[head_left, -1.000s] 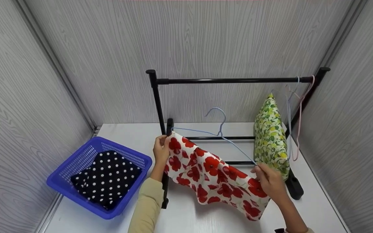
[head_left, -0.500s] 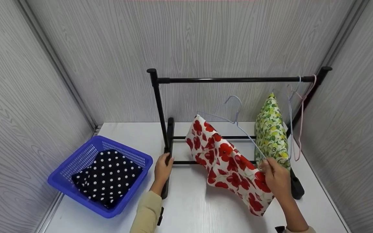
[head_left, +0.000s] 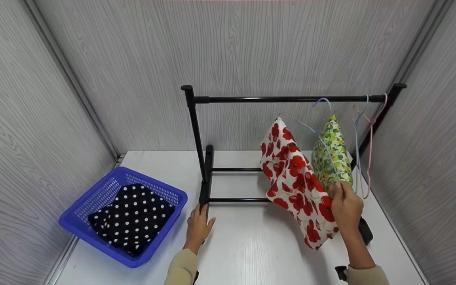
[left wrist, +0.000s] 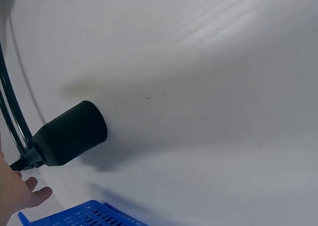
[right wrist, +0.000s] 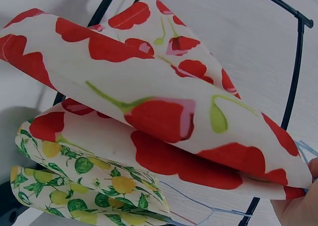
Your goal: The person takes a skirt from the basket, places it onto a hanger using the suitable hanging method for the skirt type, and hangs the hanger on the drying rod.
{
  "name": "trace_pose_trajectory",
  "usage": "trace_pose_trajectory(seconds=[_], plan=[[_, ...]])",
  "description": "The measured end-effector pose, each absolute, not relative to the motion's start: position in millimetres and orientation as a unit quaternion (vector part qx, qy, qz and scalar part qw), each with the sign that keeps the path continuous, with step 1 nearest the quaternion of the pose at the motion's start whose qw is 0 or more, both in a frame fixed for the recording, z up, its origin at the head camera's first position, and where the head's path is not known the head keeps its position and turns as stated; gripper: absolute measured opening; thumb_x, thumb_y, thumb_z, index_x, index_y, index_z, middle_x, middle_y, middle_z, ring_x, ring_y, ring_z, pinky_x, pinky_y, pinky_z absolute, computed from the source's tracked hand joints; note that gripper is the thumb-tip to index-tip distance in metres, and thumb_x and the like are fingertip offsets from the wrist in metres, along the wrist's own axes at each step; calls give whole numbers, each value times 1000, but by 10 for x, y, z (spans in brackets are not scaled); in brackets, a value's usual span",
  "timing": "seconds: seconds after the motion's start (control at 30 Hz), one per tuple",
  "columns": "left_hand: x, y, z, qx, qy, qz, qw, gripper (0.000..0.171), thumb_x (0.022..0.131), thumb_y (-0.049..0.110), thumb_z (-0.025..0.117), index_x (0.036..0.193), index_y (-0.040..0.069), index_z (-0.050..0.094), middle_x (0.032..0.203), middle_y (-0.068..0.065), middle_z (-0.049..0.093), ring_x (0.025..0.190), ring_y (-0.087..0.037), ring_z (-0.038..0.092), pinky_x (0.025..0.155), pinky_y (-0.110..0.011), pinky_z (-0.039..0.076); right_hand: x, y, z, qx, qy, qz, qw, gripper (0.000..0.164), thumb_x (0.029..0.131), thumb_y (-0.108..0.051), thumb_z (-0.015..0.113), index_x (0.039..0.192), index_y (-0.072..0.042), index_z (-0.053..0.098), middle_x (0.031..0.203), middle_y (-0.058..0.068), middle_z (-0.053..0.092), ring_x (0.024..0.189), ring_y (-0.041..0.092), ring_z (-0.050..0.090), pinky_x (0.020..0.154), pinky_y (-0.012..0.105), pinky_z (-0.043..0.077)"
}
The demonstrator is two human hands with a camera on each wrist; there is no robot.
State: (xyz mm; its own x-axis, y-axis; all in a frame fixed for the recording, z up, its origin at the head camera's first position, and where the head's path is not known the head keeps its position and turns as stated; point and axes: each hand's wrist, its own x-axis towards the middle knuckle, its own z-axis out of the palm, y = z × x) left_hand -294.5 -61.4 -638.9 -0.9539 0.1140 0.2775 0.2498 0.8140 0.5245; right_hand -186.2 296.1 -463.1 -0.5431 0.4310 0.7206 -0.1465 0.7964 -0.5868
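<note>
My right hand point(head_left: 346, 206) pinches one corner of a white cloth with red flowers point(head_left: 297, 170) together with the end of a light blue wire hanger point(head_left: 305, 126). The cloth hangs slanted from the hanger's arms, its far corner higher on the left. The hanger's hook stands close to the top bar point(head_left: 259, 99) of a black clothes rack in the head view. In the right wrist view the flowered cloth point(right wrist: 164, 116) fills most of the picture, the fingers at its right edge. My left hand point(head_left: 198, 228) lies with fingers extended at the rack's left foot point(head_left: 205, 194).
A lemon-print cloth point(head_left: 333, 158) hangs on the rack's right side, beside a blue hanger point(head_left: 357, 146) and a pink hanger point(head_left: 371, 158). On the left, a blue plastic basket point(head_left: 89, 237) holds a black polka-dot cloth point(head_left: 133, 217). Wood-grain walls enclose the white table.
My right hand has lifted the hanger and flowered cloth up and right, toward the bar. The left hand has let go of the cloth's left corner and dropped to the rack's foot.
</note>
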Motion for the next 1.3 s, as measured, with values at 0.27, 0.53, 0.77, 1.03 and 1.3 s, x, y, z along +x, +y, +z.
trace_pose_trajectory(seconds=[0.27, 0.53, 0.77, 1.03, 1.3], plan=[[-2880, -636, -6531, -87, -959, -248, 109, 59, 79, 23, 73, 128, 1, 49, 131, -26, 44, 115, -40, 47, 89, -57, 40, -2059, 3098, -4534, -145, -815, 320, 460, 20, 94, -10, 48, 86, 6, 58, 74, 24, 62, 64, 34, 54, 59, 40, 37], [-2840, -667, -6602, -117, -959, -232, 110, 56, 79, 18, 71, 126, -4, 51, 132, -28, 44, 114, -41, 48, 90, -54, 41, -2247, 3240, -4592, -173, -802, 342, 458, 23, 96, -12, 45, 85, 5, 55, 73, 22, 54, 65, 25, 44, 61, 35, 33], [-2835, -717, -6687, -143, -948, -234, 162, 48, 74, 7, 74, 117, -9, 57, 128, -28, 48, 109, -41, 53, 89, -50, 44, -2397, 3317, -4685, -189, -788, 333, 482, 23, 95, -13, 47, 83, 5, 57, 75, 24, 58, 68, 37, 52, 61, 41, 34], [-2829, -713, -6688, -148, -949, -228, 161, 45, 75, 4, 72, 116, -9, 57, 128, -27, 50, 107, -40, 54, 88, -48, 46, -2502, 3392, -4777, -211, -785, 342, 471, 24, 96, -14, 46, 87, 5, 57, 79, 25, 60, 71, 38, 53, 60, 38, 33], [-2855, -715, -6655, -154, -950, -215, 163, 35, 78, -4, 64, 112, -10, 60, 123, -27, 53, 104, -40, 56, 84, -45, 49, -2539, 3463, -4857, -225, -789, 357, 446, 26, 97, -13, 43, 90, 7, 56, 82, 25, 56, 77, 38, 52, 69, 44, 36]])
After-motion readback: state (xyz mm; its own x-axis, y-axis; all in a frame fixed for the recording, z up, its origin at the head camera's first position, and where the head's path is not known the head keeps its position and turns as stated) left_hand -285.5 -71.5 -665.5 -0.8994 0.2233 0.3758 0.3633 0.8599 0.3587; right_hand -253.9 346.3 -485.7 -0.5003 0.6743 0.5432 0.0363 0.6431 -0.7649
